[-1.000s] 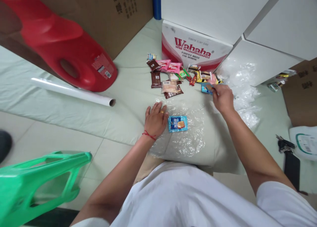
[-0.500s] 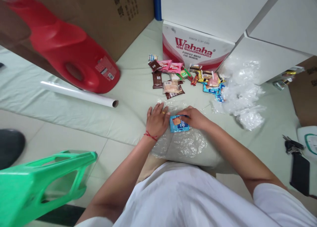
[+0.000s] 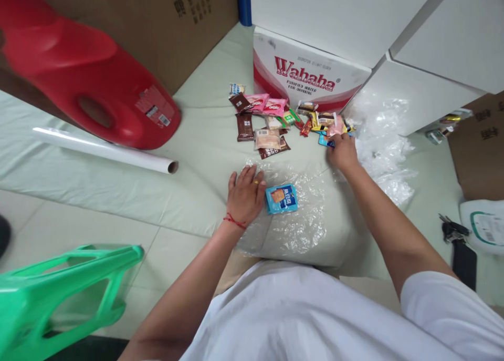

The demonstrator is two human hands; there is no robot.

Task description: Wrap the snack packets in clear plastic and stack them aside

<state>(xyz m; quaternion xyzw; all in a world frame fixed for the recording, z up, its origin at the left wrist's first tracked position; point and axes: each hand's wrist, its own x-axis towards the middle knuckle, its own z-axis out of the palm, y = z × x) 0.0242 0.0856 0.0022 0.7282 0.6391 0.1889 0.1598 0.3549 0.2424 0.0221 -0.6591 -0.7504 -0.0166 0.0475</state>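
The right hand [image 3: 344, 152] has moved to two o'clock of the blue fish-tofu packet [image 3: 281, 198], grip indeterminable; the left hand [image 3: 244, 197] lies splayed at nine.

Two pink packs [image 3: 274, 107], three dark brown packs [image 3: 244, 127], at least two blue packs [image 3: 281, 198].
One blue pack shows on the single plastic sheet [image 3: 303, 235], any beneath it uncountable, and at least one lies in the heap [image 3: 266, 140], where other packs overlap too much to count; also one jug [image 3: 94, 77], one tube [image 3: 106, 151], one stool [image 3: 23, 298], one Wahaha box [image 3: 303, 94], two brown cartons [image 3: 157, 40].
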